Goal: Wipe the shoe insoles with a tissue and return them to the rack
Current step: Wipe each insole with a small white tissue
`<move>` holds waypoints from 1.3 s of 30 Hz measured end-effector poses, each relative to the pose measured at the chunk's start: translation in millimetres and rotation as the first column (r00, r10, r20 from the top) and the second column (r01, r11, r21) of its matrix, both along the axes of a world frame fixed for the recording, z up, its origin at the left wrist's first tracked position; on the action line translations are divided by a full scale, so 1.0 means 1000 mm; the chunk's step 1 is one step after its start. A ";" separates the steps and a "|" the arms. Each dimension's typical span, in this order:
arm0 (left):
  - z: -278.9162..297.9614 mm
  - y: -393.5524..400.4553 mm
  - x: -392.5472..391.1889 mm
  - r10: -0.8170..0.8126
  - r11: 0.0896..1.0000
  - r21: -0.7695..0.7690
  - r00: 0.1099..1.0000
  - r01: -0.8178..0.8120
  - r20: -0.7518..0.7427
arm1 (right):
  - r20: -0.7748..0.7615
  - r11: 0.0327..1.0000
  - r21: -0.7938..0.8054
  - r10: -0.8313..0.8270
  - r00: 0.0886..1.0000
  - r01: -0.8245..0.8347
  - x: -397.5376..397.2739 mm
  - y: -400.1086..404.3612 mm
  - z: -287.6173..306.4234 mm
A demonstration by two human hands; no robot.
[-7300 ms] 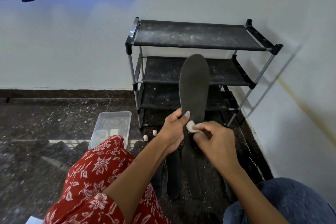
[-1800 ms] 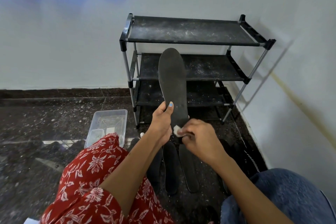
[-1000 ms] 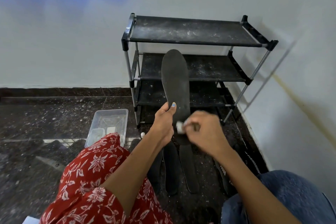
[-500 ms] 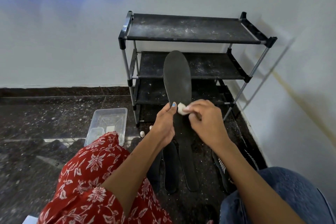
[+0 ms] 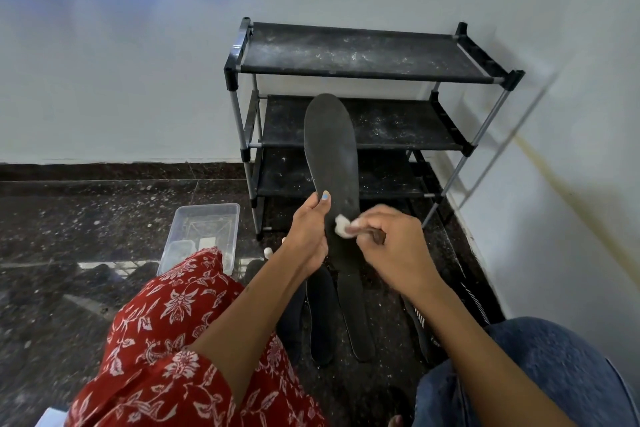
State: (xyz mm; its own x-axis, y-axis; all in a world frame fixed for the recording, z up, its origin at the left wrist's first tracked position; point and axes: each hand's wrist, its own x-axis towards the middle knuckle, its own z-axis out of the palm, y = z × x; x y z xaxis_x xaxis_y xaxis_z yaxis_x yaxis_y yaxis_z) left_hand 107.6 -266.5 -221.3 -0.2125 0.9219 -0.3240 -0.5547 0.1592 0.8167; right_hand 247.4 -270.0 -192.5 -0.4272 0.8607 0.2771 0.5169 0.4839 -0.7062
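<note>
The dark insole [image 5: 330, 149] is held upright in front of the shoe rack [image 5: 363, 55], gripped at its narrow waist by the left hand [image 5: 308, 236], while a small wad of tissue [image 5: 341, 226] is pinched against it by the right hand [image 5: 391, 246]. It is judged light, thin and flexible, so it is best supported near mid-length. No brand or writing can be read.

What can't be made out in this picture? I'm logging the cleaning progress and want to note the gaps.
Head view only:
- Lower end of the held dark grey foam insole: covered by the left hand and right hand.
- Crumpled white tissue wad: mostly hidden inside the right hand's fingers.
- Contents of the clear plastic tub: partly hidden by the red floral knee, too small.
- Black flat insoles on the floor: partly covered by both forearms, so no sure count.
</note>
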 end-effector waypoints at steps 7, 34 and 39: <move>-0.003 -0.003 -0.004 0.010 0.999 -0.033 0.999 -0.009 0.032 | 0.480 0.963 -0.216 0.248 0.841 -0.160 0.000 -0.014 -0.013; 0.001 0.000 -0.007 0.081 0.997 -0.013 0.996 -0.081 0.019 | 0.436 0.997 -0.068 0.010 0.900 0.022 0.002 -0.019 -0.005; 0.001 0.002 -0.002 0.065 0.998 -0.019 0.997 -0.066 -0.038 | 0.060 0.987 0.092 -0.140 0.988 0.135 -0.001 -0.010 -0.008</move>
State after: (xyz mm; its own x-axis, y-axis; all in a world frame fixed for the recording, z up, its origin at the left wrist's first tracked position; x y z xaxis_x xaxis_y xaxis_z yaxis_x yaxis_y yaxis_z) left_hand 105.9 -264.9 -219.9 -0.2847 0.8989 -0.3329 -0.5337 0.1398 0.8340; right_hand 246.6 -280.4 -200.1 -0.3264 0.8861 0.3292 0.6269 0.4636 -0.6262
